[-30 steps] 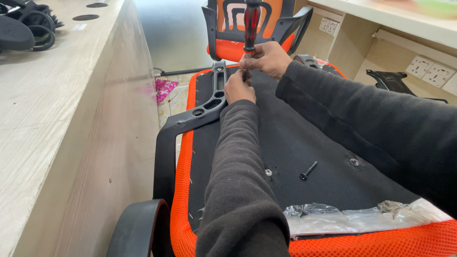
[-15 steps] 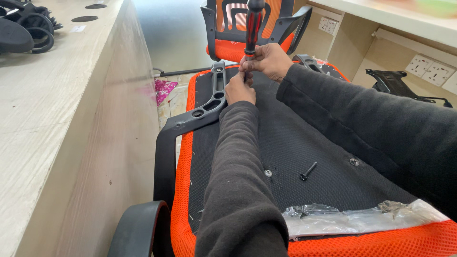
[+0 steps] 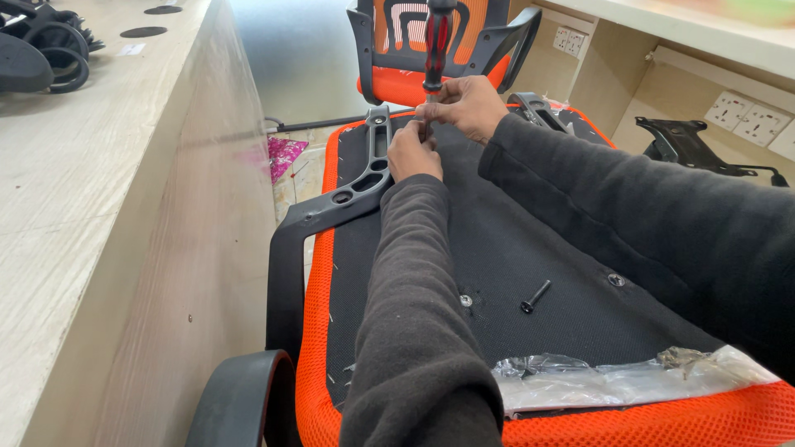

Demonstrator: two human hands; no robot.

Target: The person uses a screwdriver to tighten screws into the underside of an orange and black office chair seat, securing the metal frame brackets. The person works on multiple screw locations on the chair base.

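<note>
Head view: at twelve o'clock, right hand point(image 3: 470, 103) fingers wrap the red-and-black-handled screwdriver point(image 3: 436, 45), upright over the upturned orange-edged black chair seat point(image 3: 530, 248); left hand point(image 3: 414, 151) fingers pinch narrowly at its tip beside the black plastic armrest bracket point(image 3: 364, 178).

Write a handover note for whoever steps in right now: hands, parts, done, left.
Right hand: gripping the shaft of the red-and-black screwdriver, which stands upright at the far end of the armrest bracket.
Left hand: fingers at the screwdriver tip, steadying it there; whatever is under the tip is hidden.
Parts: the upturned orange chair seat lies on its face, black underside up. One loose black bolt lies on the underside, beside a clear plastic bag.
Done: the bracket lies in place along the left edge of the seat.
Left: the fastener at the tip looks unfinished; the loose bolt is unused.
</note>
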